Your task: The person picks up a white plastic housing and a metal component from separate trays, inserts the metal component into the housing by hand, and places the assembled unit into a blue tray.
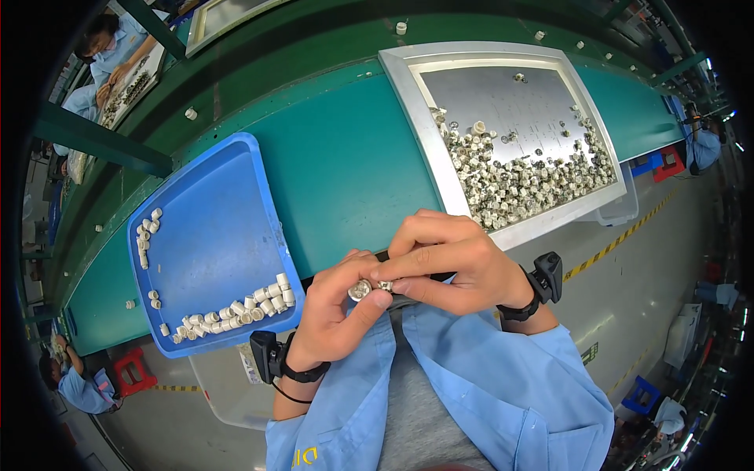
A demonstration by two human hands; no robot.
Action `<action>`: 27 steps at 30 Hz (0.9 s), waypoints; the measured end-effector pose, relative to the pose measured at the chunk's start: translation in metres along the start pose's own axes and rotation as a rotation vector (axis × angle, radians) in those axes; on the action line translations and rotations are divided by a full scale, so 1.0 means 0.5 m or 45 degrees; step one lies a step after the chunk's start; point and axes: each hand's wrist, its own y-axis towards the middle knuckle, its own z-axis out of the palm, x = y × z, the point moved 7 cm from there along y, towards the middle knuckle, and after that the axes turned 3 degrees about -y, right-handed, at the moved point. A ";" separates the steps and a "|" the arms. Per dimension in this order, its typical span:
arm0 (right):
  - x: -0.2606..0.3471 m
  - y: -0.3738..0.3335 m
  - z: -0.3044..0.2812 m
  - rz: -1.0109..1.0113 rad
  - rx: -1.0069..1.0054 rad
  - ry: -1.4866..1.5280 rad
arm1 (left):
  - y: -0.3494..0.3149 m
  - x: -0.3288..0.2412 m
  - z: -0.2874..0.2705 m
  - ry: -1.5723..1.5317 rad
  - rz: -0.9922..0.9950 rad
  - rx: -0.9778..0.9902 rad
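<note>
My left hand [336, 312] is closed on a small round white cap [360, 290], its hollow, metallic-looking side turned up. Between my right hand's [459, 263] thumb and fingertips is a small white-and-metal piece [385, 287], right beside the cap. Both hands meet in front of my body at the bench's near edge, and the fingers partly hide the two parts. To the left, a blue tray [200, 220] has white cylindrical parts [236, 314] lined up along its near side and a few more along its left side. A silver-framed metal tray [412, 102] on the right holds many loose white-and-metal pieces [510, 177].
Both trays rest on a green bench top [345, 165]. Behind it runs a darker green ledge [314, 63] with scattered white parts. A green post [102, 141] rises at the left. A translucent bin [232, 388] stands below the blue tray. Other people work farther off.
</note>
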 end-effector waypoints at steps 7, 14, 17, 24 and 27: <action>-0.030 -0.006 0.009 0.189 0.025 0.247 | -0.006 0.038 0.001 -0.451 -0.296 -0.104; -0.024 0.015 0.034 -0.004 0.165 -0.089 | -0.003 0.048 -0.002 -0.462 -0.561 -0.142; -0.025 0.023 0.050 -0.052 0.230 -0.157 | -0.003 0.052 0.001 -0.415 -0.631 -0.178; -0.033 0.020 0.060 -0.043 0.262 -0.103 | -0.004 0.056 -0.005 -0.468 -0.655 -0.159; -0.039 0.013 0.063 0.001 0.239 -0.028 | -0.014 0.068 0.006 -0.664 -0.773 -0.029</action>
